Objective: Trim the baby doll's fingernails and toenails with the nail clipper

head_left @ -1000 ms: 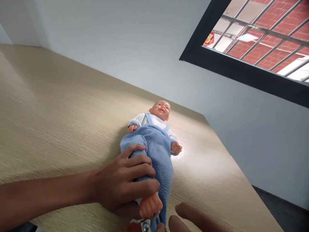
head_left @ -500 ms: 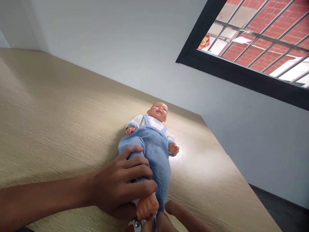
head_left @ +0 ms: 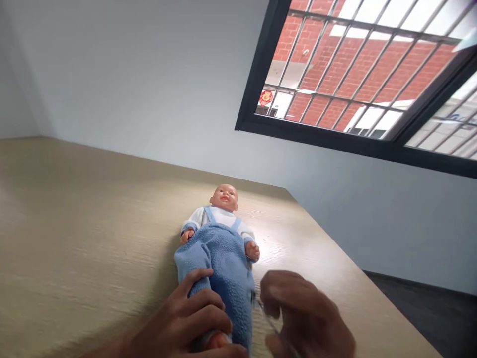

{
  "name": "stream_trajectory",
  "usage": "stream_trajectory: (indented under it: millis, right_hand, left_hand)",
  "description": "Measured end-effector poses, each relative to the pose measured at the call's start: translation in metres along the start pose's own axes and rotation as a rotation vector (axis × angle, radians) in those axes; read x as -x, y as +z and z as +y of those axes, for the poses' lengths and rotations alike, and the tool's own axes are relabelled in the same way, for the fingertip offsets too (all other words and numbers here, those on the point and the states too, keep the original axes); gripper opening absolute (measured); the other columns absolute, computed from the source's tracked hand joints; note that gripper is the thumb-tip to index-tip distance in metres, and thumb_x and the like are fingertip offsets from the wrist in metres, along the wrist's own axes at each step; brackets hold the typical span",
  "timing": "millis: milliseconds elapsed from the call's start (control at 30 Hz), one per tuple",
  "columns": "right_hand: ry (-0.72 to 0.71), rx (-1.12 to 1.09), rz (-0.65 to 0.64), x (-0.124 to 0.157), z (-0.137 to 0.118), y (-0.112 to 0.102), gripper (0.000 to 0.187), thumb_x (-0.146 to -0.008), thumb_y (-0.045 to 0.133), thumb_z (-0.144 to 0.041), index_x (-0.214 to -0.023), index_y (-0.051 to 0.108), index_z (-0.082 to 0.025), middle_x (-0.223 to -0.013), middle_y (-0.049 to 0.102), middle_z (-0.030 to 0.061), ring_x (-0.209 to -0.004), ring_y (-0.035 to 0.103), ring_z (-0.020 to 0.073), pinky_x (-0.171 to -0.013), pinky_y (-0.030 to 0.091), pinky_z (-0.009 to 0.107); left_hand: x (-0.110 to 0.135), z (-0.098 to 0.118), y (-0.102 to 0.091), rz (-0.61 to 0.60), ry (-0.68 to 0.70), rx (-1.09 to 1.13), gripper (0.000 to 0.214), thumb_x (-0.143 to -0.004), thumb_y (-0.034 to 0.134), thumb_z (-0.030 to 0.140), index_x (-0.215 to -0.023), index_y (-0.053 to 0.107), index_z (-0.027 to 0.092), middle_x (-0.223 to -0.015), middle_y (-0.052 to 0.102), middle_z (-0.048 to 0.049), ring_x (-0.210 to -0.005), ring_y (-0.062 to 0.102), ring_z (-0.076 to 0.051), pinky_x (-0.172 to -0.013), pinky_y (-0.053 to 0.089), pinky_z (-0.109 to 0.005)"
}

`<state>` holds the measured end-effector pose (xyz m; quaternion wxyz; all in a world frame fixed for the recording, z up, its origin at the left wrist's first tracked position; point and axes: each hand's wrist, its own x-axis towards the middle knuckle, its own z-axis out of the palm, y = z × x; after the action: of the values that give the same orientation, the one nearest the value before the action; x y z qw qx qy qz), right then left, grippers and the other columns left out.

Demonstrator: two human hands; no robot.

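Note:
A baby doll (head_left: 231, 268) in blue fleece overalls and a white top lies on its back on the wooden table (head_left: 93, 223), head pointing away from me. My left hand (head_left: 196, 318) is wrapped round the doll's lower leg on the left, and a bit of its orange foot shows beneath my fingers. Beside the other leg, my right hand (head_left: 305, 313) is raised with curled fingers, blurred by motion. From it a thin silvery metal tool (head_left: 270, 320) sticks out towards the overalls; blur hides its exact kind and whether its tip touches the cloth.
Behind the table stands a pale wall (head_left: 149, 84) with a dark-framed, barred window (head_left: 316, 127) at upper right. The table's right edge (head_left: 357, 268) slants down towards me, with dark floor (head_left: 421, 303) beyond it.
My right hand has lifted from beside the doll's foot and moved up and right with the metal tool. My left hand still grips the leg. The view has tilted up, showing more window.

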<state>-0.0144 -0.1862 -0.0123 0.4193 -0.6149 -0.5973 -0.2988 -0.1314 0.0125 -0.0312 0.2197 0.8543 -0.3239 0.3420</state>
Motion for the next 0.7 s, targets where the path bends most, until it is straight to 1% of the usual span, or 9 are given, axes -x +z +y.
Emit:
stream_trajectory:
  millis: [33,67,167,267,367,433,533,600,700]
  right_hand:
    - [0.096,-0.02,0.089,0.006,0.007,0.006,0.021,-0.099,0.052,-0.034,-0.112,0.051,-0.018,-0.065,0.059,-0.0001,-0.05,0.059,0.0149,-0.05,0.055,0.031]
    - [0.105,-0.001,0.121,0.012,0.012,0.011,0.018,-0.097,0.054,-0.032,-0.108,0.052,-0.018,-0.062,0.058,-0.0018,-0.045,0.056,0.0136,-0.048,0.054,0.03]
    - [-0.009,0.088,0.105,0.031,0.017,0.018,0.015,-0.094,0.056,-0.03,-0.099,0.056,-0.016,-0.057,0.058,-0.0018,-0.045,0.06,0.0149,-0.05,0.055,0.03]
    - [-0.073,0.085,0.09,0.041,0.015,0.018,0.019,-0.096,0.053,-0.033,-0.099,0.056,-0.015,-0.058,0.062,0.0005,-0.047,0.063,0.0164,-0.052,0.054,0.03]
    - [-0.055,-0.014,0.075,0.043,0.016,0.016,0.022,-0.098,0.052,-0.035,-0.107,0.052,-0.015,-0.06,0.063,0.0005,-0.049,0.061,0.0161,-0.054,0.054,0.03]
    - [-0.075,-0.067,0.044,0.043,0.017,0.015,0.024,-0.098,0.053,-0.035,-0.111,0.051,-0.014,-0.062,0.063,0.0016,-0.05,0.059,0.0156,-0.053,0.052,0.029]
    - [-0.089,-0.079,0.054,0.043,0.019,0.014,0.025,-0.097,0.054,-0.034,-0.11,0.052,-0.013,-0.063,0.064,0.0034,-0.05,0.059,0.0159,-0.053,0.052,0.029]
    - [-0.078,-0.07,0.077,0.043,0.019,0.014,0.024,-0.096,0.056,-0.034,-0.108,0.052,-0.014,-0.062,0.064,0.0031,-0.051,0.059,0.0157,-0.053,0.052,0.029]
    - [-0.081,-0.075,0.087,0.042,0.017,0.013,0.024,-0.095,0.057,-0.034,-0.108,0.053,-0.014,-0.061,0.063,0.0023,-0.05,0.056,0.0149,-0.053,0.051,0.029]
  left_hand:
    - [-0.001,0.0,-0.002,-0.023,0.015,-0.006,0.022,-0.086,0.066,0.002,-0.099,0.064,0.02,-0.087,0.072,0.0005,-0.088,0.066,-0.015,-0.116,0.039,-0.047]
    - [-0.003,-0.001,-0.003,-0.041,0.027,-0.014,0.021,-0.086,0.068,0.005,-0.098,0.064,0.02,-0.088,0.072,0.0007,-0.088,0.067,-0.015,-0.115,0.041,-0.048]
    - [-0.005,0.0,-0.003,-0.056,0.026,-0.035,0.016,-0.087,0.068,0.008,-0.095,0.063,0.022,-0.089,0.073,0.0008,-0.089,0.068,-0.016,-0.114,0.043,-0.049]
    - [-0.001,0.004,0.005,-0.095,0.033,-0.01,0.017,-0.093,0.057,0.007,-0.084,0.063,0.02,-0.081,0.071,0.0011,-0.083,0.068,-0.014,-0.114,0.044,-0.046]
    - [0.009,0.008,0.018,-0.119,0.081,0.023,0.03,-0.098,0.045,0.006,-0.077,0.062,0.017,-0.067,0.066,0.0012,-0.068,0.065,-0.011,-0.112,0.048,-0.042]
    - [0.016,0.009,0.028,-0.114,0.098,0.013,0.034,-0.099,0.043,0.006,-0.072,0.062,0.015,-0.059,0.061,0.0016,-0.061,0.061,-0.011,-0.11,0.051,-0.041]
    - [0.027,0.009,0.041,-0.087,0.173,-0.008,0.042,-0.1,0.043,0.01,-0.061,0.058,0.016,-0.051,0.052,0.0032,-0.052,0.053,-0.011,-0.107,0.054,-0.043]
    - [0.031,0.009,0.046,-0.063,0.184,-0.015,0.045,-0.101,0.043,0.012,-0.058,0.056,0.016,-0.052,0.051,0.0027,-0.052,0.052,-0.011,-0.105,0.054,-0.046]
    - [0.031,0.01,0.047,-0.052,0.13,-0.018,0.041,-0.101,0.046,0.016,-0.062,0.059,0.015,-0.057,0.057,-0.0001,-0.058,0.057,-0.014,-0.105,0.053,-0.051]
